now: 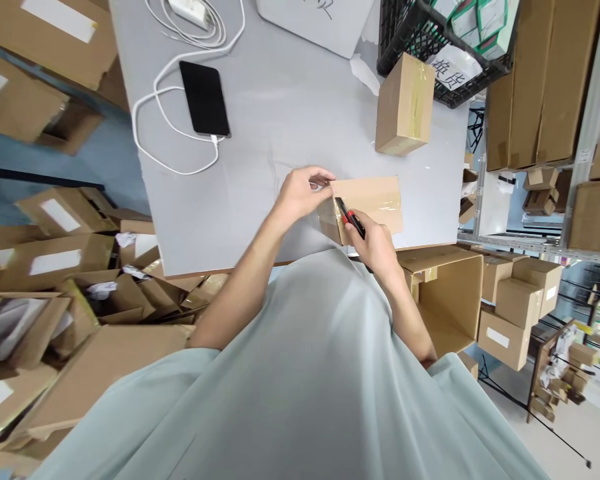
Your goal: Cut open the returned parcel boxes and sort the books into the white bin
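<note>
A small taped cardboard box [373,193] lies on the grey table near its front edge. My left hand [305,190] curls around the box's left corner, thumb and fingers gripping it there. In my right hand [375,243] is a black and red box cutter [351,218], its tip pointing up and left against the taped left edge of the box. Whether the blade has gone into the tape is too small to tell. A second taped cardboard box [405,103] stands upright farther back on the right.
On the table's left side lie a black phone [205,99] and white cables [139,133]. A black plastic crate [450,100] with green-white boxes sits at the back right, beside a silver laptop [315,20]. Open cartons [125,293] crowd the floor at left; a large open carton [445,300] stands at right.
</note>
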A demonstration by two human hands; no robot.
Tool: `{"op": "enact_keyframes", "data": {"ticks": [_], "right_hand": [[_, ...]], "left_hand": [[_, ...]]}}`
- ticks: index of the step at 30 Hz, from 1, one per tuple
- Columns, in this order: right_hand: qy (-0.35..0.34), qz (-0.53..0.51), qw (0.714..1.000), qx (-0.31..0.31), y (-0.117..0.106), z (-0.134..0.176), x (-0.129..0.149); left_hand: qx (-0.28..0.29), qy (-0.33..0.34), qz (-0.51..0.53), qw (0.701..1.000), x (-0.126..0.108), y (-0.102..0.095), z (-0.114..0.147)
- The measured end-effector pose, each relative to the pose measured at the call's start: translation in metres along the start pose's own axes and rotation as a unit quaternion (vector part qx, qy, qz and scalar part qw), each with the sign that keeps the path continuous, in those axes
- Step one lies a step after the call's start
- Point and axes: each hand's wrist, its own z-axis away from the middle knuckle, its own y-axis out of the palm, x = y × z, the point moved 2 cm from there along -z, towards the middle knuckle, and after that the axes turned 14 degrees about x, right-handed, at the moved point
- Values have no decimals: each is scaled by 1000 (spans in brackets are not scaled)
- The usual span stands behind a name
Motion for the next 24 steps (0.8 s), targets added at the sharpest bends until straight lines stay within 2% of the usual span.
{"op": "enact_keyframes", "data": {"ticks": [7,16,24], "right_hand": [[12,64,998,8,2,4,15],[134,183,972,59,4,2,51],[187,237,948,103,0,4,73]], "left_hand": [[6,8,11,1000,3,-1,1],[6,14,24,1000,5,0,5],[-36,-16,0,999,1,10,17]]}}
